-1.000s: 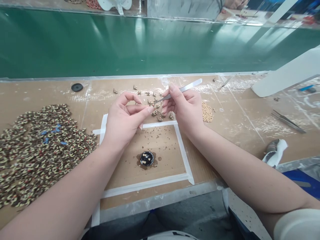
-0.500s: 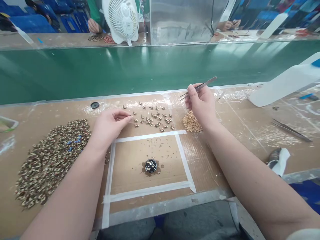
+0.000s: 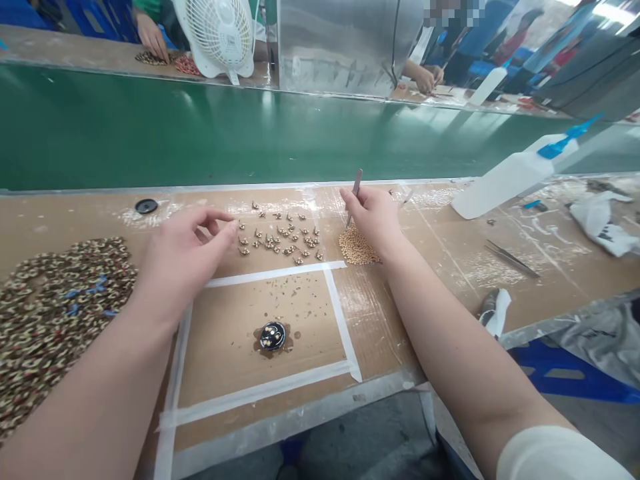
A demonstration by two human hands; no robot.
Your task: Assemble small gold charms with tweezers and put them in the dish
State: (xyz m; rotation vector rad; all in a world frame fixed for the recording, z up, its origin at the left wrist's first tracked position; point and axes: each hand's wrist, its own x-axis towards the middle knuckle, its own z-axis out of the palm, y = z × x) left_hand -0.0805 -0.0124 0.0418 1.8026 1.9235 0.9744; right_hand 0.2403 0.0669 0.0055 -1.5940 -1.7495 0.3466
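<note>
My right hand [image 3: 373, 217] holds metal tweezers [image 3: 356, 187], their tips pointing down at a small pile of gold beads [image 3: 356, 245]. My left hand [image 3: 193, 250] is pinched at the left edge of several small metal pieces [image 3: 280, 239] spread on the cardboard; whatever lies between thumb and finger is too small to name. A large heap of patterned dark-and-cream pieces [image 3: 60, 313] lies beside my left forearm. Inside a white tape frame [image 3: 270, 273] sits a small black round dish [image 3: 273, 336] with a few light beads in it, ringed by a wet stain.
A black lid [image 3: 147, 206] lies behind my left hand. On the right are a white bottle with blue nozzle [image 3: 505, 180], second tweezers [image 3: 513, 259] and a crumpled white cloth [image 3: 603, 223]. Beyond the green strip [image 3: 280, 143] stand a fan [image 3: 217, 37] and other people's hands.
The view has turned right, so the table items appear shifted left. The tweezers in my right hand have swung from slanting sideways to nearly upright, tips down at the gold beads.
</note>
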